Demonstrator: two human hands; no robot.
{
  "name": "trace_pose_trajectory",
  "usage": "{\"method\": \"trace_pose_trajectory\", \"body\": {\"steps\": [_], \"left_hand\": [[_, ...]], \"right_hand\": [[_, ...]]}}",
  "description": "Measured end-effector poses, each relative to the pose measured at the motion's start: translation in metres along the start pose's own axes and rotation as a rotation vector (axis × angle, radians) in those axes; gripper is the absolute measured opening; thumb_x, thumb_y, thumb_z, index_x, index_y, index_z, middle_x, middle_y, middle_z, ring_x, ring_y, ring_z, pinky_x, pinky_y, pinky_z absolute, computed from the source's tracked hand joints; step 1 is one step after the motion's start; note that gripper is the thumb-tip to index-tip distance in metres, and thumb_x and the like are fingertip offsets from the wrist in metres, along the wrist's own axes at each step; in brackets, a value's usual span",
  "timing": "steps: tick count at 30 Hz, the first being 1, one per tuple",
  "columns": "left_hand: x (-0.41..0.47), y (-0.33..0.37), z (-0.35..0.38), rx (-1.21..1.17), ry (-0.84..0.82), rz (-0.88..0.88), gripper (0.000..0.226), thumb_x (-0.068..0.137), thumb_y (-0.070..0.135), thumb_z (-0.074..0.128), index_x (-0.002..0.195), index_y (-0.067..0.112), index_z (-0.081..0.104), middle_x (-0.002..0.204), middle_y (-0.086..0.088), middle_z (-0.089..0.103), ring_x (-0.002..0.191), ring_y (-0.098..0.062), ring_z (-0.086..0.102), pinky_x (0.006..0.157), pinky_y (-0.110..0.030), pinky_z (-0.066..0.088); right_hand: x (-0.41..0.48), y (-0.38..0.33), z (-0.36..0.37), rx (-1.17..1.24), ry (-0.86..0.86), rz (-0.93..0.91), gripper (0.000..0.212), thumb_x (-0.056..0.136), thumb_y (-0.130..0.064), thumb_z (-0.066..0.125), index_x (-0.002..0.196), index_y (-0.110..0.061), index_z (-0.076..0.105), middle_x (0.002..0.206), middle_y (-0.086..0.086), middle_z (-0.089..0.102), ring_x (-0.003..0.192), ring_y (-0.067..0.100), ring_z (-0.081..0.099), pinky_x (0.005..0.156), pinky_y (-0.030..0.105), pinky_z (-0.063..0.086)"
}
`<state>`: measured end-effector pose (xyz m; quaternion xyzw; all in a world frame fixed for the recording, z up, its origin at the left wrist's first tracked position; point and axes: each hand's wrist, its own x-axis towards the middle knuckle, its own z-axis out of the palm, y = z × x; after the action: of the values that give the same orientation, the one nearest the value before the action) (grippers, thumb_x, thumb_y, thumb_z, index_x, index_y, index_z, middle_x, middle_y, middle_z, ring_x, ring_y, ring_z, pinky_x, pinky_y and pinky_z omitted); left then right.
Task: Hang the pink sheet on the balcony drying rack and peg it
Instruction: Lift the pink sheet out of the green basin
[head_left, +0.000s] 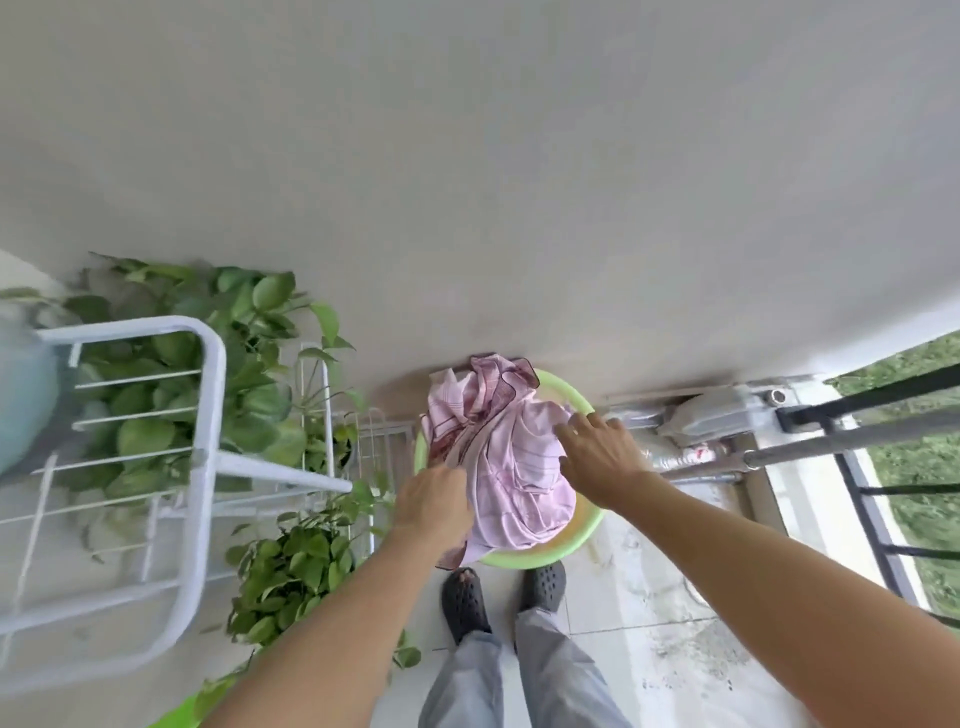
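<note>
- One pink sheet (511, 457) lies bunched in a round green basin (584, 532) on the balcony floor, at the foot of the pale wall. It is heaped above the rim, and one corner hangs over the near edge.
- The cloth is thin and pale pink, crossed by fine darker lines. A maroon-edged border shows in the crumpled part at the far side, and the folds are soft and deep.
- The left hand (434, 506) is at the sheet's left side with its fingers curled down into the folds, gripping the cloth. The fingertips are hidden.
- The right hand (602, 449) rests on the sheet's right side with its fingers spread and nearly straight, holding nothing.
- The basin is smooth plastic, lime green at the rim and yellowish inside.
- The drying rack (205, 395) stands to the left, apart from the basin. It has a white frame of rounded tube with thin straight rods across it.
- Leafy green plants (291, 566) crowd under and behind the rack.
- A black metal railing (878, 387) runs along the right, with grass beyond it.
- Dark perforated clogs (465, 605) and grey trouser legs stand just before the basin on a pale, stained tile floor (649, 597).
</note>
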<state>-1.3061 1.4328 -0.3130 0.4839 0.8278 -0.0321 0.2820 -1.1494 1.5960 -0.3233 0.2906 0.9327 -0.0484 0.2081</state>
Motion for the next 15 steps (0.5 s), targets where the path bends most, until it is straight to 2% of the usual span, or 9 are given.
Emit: {"method": "trace_pose_trajectory", "body": {"steps": [2,4,7,10,12,13,14,15], "left_hand": [[0.023,-0.001,0.013,-0.035,-0.009,-0.033,0.008,0.095,0.020,0.054,0.092,0.013,0.058,0.084,0.000,0.057,0.074,-0.019,0.058,0.065,-0.030,0.045],[0.045,-0.002,0.031,-0.089,-0.030,-0.067,0.015,0.096,0.026,0.054,0.097,0.013,0.060,0.089,-0.001,0.060,0.079,-0.020,0.060,0.071,-0.033,0.051],[0.084,-0.005,0.066,-0.205,0.000,-0.116,0.028,0.098,0.035,0.048,0.108,0.011,0.058,0.100,-0.003,0.059,0.092,-0.021,0.061,0.080,-0.034,0.053],[0.121,-0.012,0.101,-0.305,-0.005,-0.203,0.052,0.098,0.049,0.043,0.129,0.008,0.049,0.124,-0.010,0.055,0.116,-0.027,0.054,0.097,-0.040,0.048],[0.141,-0.017,0.128,-0.382,-0.072,-0.267,0.076,0.090,0.064,0.044,0.143,0.011,0.036,0.144,-0.010,0.045,0.132,-0.029,0.043,0.108,-0.048,0.038],[0.147,-0.019,0.139,-0.413,-0.101,-0.293,0.084,0.085,0.069,0.047,0.144,0.012,0.034,0.147,-0.009,0.042,0.135,-0.030,0.040,0.110,-0.049,0.036],[0.151,-0.018,0.145,-0.419,-0.108,-0.310,0.082,0.082,0.069,0.052,0.140,0.011,0.040,0.142,-0.009,0.047,0.132,-0.031,0.043,0.108,-0.050,0.038],[0.154,-0.018,0.151,-0.403,-0.090,-0.321,0.072,0.082,0.065,0.058,0.127,0.010,0.050,0.130,-0.010,0.055,0.122,-0.031,0.052,0.102,-0.048,0.044]], "right_hand": [[0.028,0.006,0.014,0.024,-0.029,-0.013,0.046,0.094,-0.030,0.047,0.137,-0.014,0.043,0.146,0.013,0.043,0.124,0.031,0.048,0.097,0.044,0.040],[0.051,0.009,0.033,0.052,-0.050,-0.015,0.046,0.093,-0.035,0.050,0.134,-0.016,0.045,0.144,0.011,0.044,0.124,0.030,0.047,0.096,0.043,0.040],[0.080,0.016,0.067,0.156,-0.054,0.005,0.061,0.087,-0.051,0.055,0.138,-0.022,0.039,0.144,0.006,0.043,0.127,0.029,0.043,0.095,0.044,0.043],[0.097,0.021,0.104,0.295,-0.107,0.027,0.079,0.081,-0.061,0.060,0.144,-0.026,0.028,0.151,0.004,0.029,0.132,0.033,0.037,0.096,0.048,0.046],[0.105,0.023,0.131,0.398,-0.167,0.073,0.084,0.079,-0.062,0.062,0.146,-0.029,0.024,0.152,0.006,0.026,0.127,0.037,0.043,0.097,0.048,0.046],[0.108,0.024,0.143,0.434,-0.199,0.097,0.083,0.079,-0.060,0.063,0.146,-0.030,0.024,0.150,0.008,0.029,0.122,0.039,0.048,0.097,0.046,0.046],[0.108,0.023,0.149,0.445,-0.215,0.109,0.079,0.081,-0.056,0.064,0.146,-0.029,0.027,0.145,0.010,0.036,0.116,0.039,0.052,0.095,0.045,0.046],[0.108,0.022,0.156,0.441,-0.214,0.112,0.072,0.083,-0.052,0.064,0.143,-0.027,0.033,0.136,0.011,0.044,0.111,0.038,0.055,0.091,0.045,0.047]]}}
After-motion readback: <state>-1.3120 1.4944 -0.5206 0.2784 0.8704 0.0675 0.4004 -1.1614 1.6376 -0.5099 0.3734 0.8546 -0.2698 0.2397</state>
